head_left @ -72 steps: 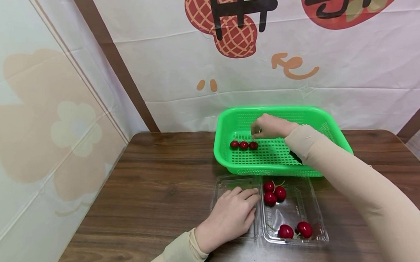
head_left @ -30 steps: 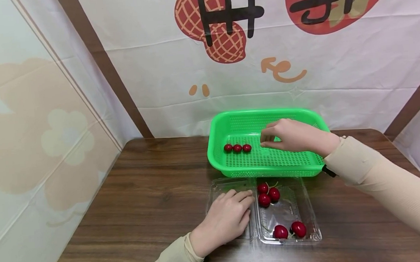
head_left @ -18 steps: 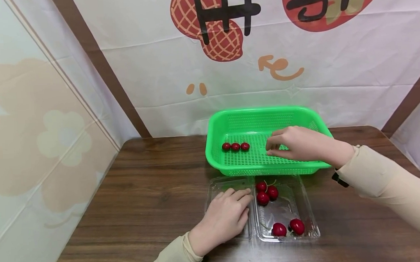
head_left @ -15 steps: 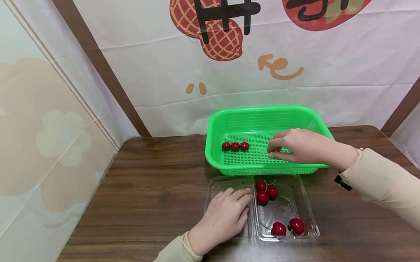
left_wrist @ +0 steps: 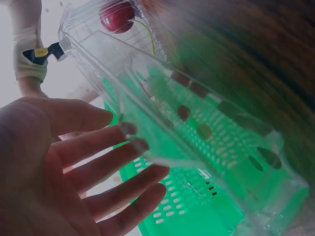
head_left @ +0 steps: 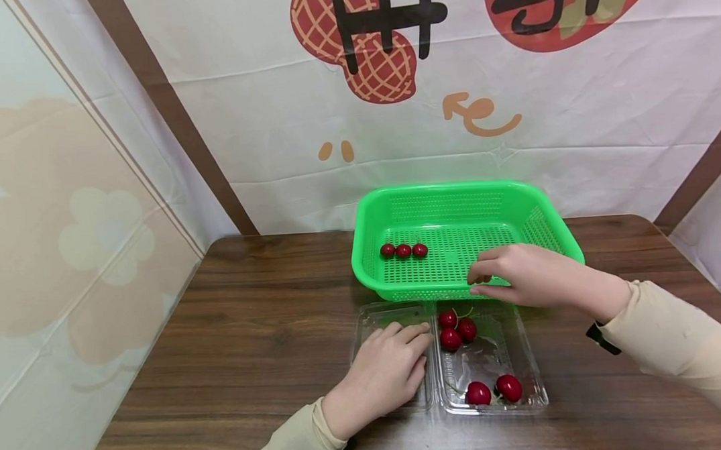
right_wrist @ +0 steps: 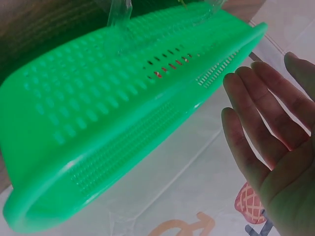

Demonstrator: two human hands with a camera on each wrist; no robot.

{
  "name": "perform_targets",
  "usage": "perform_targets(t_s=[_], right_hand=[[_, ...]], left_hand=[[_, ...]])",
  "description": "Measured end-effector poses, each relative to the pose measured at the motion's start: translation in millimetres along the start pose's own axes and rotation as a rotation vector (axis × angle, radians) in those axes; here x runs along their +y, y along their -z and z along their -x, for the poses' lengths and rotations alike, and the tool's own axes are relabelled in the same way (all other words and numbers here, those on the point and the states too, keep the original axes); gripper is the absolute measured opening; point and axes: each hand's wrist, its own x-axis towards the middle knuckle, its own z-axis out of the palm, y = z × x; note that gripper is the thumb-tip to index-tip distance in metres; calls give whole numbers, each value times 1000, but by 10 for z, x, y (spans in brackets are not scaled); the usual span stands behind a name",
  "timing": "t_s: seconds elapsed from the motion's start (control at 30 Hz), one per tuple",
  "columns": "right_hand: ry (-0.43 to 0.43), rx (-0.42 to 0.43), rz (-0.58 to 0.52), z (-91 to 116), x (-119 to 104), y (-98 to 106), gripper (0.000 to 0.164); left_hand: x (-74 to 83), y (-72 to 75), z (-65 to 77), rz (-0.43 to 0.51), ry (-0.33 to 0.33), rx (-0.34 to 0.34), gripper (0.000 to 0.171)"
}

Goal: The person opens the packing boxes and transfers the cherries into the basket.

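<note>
My left hand [head_left: 379, 372] lies on the lid half [head_left: 373, 315] of a clear plastic clamshell box, fingers loosely extended. In the left wrist view, its fingertips [left_wrist: 147, 145] are beside the clear plastic. The box's other half [head_left: 526, 352] holds a cluster of three cherries [head_left: 451, 338] at the back left and two near the front, a left one [head_left: 478, 393] and a right one [head_left: 509, 387]. Over the front rim of a green basket [head_left: 443, 189] hovers my right hand [head_left: 528, 275], relaxed and holding nothing. Three cherries [head_left: 403, 250] sit in a row inside the basket, at its left.
Wooden tabletop [head_left: 269, 336] extends left of the box and around the basket. Behind the basket hangs a white printed cloth [head_left: 272, 148], and another cloth [head_left: 55, 278] closes off the left side.
My right hand has moved from beside the row of cherries in the basket, rightward and toward me, to the front rim. My left hand stays on the lid half.
</note>
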Motion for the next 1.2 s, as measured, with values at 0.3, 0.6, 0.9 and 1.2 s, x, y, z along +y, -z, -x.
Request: perform_targets(t_s=[0.3,0.6,0.9,1.2], right_hand=[[26,13,-17,53,-94,-116,7],[60,24,-31,100,-203,-203,7],[110,12,-61,150,-261,-307,8],[149,1,-86,211,-318,-421,11]], left_hand=[[1,4,-2,-1,5,-13,29],[1,11,-2,-11,-3,6,29],[2,12,-2,-12,-4,5,29],[-6,4,-3,-12,-11,8,30]])
